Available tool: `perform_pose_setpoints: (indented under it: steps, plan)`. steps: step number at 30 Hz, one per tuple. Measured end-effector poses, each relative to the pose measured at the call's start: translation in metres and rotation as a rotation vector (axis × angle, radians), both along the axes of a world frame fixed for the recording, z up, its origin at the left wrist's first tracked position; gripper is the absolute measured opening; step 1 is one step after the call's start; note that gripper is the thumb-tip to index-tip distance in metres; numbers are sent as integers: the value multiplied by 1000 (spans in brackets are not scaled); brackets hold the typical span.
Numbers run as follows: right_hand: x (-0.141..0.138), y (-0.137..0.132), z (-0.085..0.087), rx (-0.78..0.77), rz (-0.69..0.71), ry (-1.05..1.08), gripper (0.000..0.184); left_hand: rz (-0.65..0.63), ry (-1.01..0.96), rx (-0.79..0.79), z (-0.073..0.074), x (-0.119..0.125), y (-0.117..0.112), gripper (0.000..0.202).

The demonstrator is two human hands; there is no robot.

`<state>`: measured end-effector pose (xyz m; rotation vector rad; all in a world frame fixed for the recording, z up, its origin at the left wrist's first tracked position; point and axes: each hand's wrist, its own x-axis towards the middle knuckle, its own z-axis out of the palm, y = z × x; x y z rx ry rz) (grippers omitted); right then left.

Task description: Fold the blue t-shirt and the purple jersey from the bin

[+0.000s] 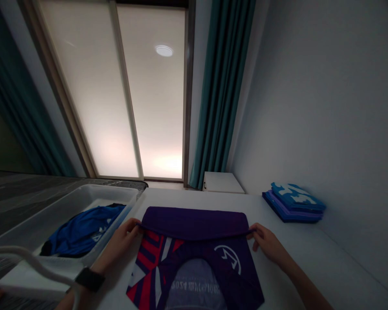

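Note:
A purple shirt (239, 284) with red and white patterning lies on the white table, its neckline toward me. The far part is folded over toward me as a plain purple flap (197, 221). My left hand (128, 231) pinches the left end of the flap's near edge. At the right end of that same edge, my right hand (263, 242) grips the fabric between thumb and fingers. The edge sags slightly between both hands. Inside the neck opening, a grey panel (194, 284) with printed lettering shows.
Left of the shirt stands a translucent plastic bin (93, 191) holding a crumpled blue garment (80, 232). A stack of folded blue and purple clothes (294, 202) sits by the right wall. Beyond the table (194, 197) is a white cabinet (223, 181). A pale curved tube (32, 260) crosses the lower left.

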<state>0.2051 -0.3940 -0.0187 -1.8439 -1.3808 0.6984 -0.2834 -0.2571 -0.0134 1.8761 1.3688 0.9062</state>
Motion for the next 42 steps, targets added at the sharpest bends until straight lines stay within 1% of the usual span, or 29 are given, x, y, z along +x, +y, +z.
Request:
perform_pose_setpoints:
  steps: [2,3,6,8,10,12,17,19,23,25,32,39,42]
  plan:
    - [-2,-5,-4,26,33,-69,23,3,39,21,-3,1,-5,33]
    - [-2,-6,-6,44,25,-108,25,18,55,36,-5,2,-7,35]
    - [-5,-6,-13,116,-94,-229,32,58,103,71,-9,5,-8,38]
    - [-6,-5,-20,140,-165,-279,27,60,126,73,-14,5,-5,36]
    - [-7,-4,-26,125,-178,-311,22,55,144,74,-19,4,-2,36]
    - [-8,-4,-30,83,-166,-357,25,46,166,86,-23,2,0,35]
    - [-7,-9,-31,2,-200,-495,24,42,179,108,-26,1,2,31]
    - [-5,-10,-31,21,-199,-500,23,59,160,111,-26,2,2,31]
    - [-1,-10,-36,95,-107,-476,23,78,150,112,-23,2,1,31]
    - [0,-10,-37,111,-88,-472,22,75,146,109,-22,1,-1,31]
    - [-5,-11,-31,157,-83,-485,23,70,166,94,-21,1,-2,30]
    - [-3,-10,-35,133,-63,-473,25,51,174,127,-22,-1,-3,29]
    - [-1,-10,-37,126,-43,-463,28,39,224,140,-22,-2,-4,30]
